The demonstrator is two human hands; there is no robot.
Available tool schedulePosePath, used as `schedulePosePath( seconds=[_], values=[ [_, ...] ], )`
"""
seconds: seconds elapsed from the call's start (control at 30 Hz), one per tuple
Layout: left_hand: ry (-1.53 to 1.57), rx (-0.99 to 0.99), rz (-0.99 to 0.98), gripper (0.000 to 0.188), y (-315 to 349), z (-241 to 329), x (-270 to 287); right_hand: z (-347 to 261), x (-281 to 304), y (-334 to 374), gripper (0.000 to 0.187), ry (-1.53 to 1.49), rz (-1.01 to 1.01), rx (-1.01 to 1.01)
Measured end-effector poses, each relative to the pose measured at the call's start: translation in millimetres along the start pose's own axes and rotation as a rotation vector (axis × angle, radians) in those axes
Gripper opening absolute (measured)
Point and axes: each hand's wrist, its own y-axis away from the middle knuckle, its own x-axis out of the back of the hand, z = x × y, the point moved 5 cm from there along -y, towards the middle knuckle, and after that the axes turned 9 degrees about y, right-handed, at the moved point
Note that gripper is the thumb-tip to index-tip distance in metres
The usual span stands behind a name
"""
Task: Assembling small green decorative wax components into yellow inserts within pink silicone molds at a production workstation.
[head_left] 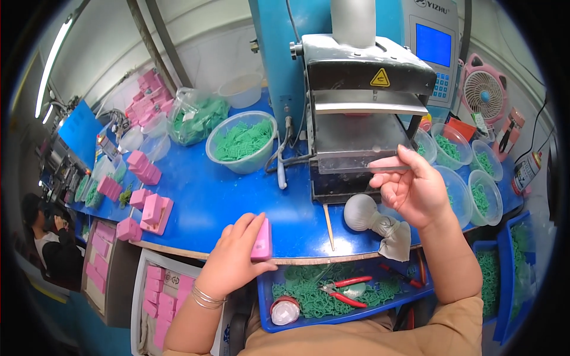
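My left hand (234,252) is closed round a pink block (262,240) at the front edge of the blue table. My right hand (415,187) is raised at the press (368,68). Its fingers are bent round the front right corner of a flat grey plate (356,135) that lies in the press under the raised upper part. Below that hand a cloth-wrapped round pad (362,212) rests on the table, its tied end hanging over the edge. A thin wooden stick (328,227) lies to the left of the pad.
A blue tray (266,305) at my lap holds green pieces, red-handled cutters (347,291) and a small round container. Pink blocks (155,213) stand on the left of the table (202,196). Bowls of green pieces (243,142) flank the press. Another person (50,243) sits at far left.
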Motion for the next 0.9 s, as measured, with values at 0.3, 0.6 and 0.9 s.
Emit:
schedulePosePath(
  seconds=[0.3, 0.6, 0.9],
  values=[
    [0.078, 0.014, 0.060, 0.085, 12.0, -22.5, 3.0, 45.1, -24.0, 89.7, 0.078, -0.443, -0.382, -0.145],
    [0.631, -0.070, 0.366, 0.092, 18.1, 7.6, 22.4, 78.5, -39.9, 101.7, 0.070, -0.377, -0.538, -0.507],
    [0.298, -0.165, 0.104, 0.087, 3.4, 23.6, 16.6, 121.8, -70.2, 99.4, 0.065, -0.110, -0.702, -0.593]
  ],
)
